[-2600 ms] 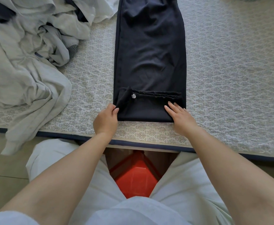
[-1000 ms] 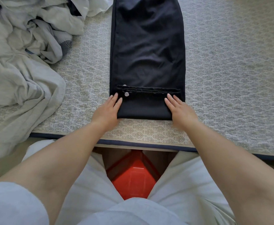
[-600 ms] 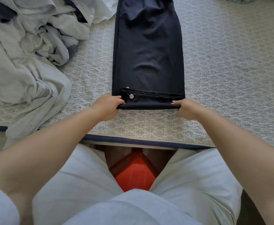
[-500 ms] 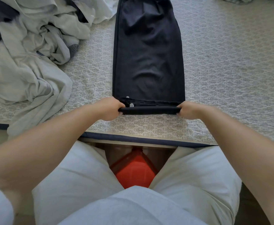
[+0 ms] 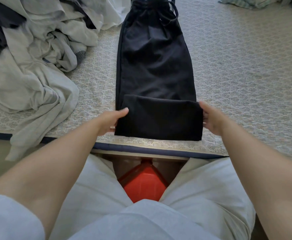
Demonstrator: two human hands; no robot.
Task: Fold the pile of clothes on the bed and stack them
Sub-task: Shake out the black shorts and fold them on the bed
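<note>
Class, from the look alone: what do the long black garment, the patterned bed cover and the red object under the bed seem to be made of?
Long black garment: probably soft matte woven or knit cloth; it creases and folds limply. Patterned bed cover: seemingly quilted textile, with raised stitched motifs. Red object: likely hard plastic, smooth with a slight sheen.

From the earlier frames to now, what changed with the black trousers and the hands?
The black trousers gained another fold: the near folded end was gripped at its sides and turned over away from the person, hiding the button. The left hand and right hand now hold its side edges. The grey clothes pile stayed put.
</note>
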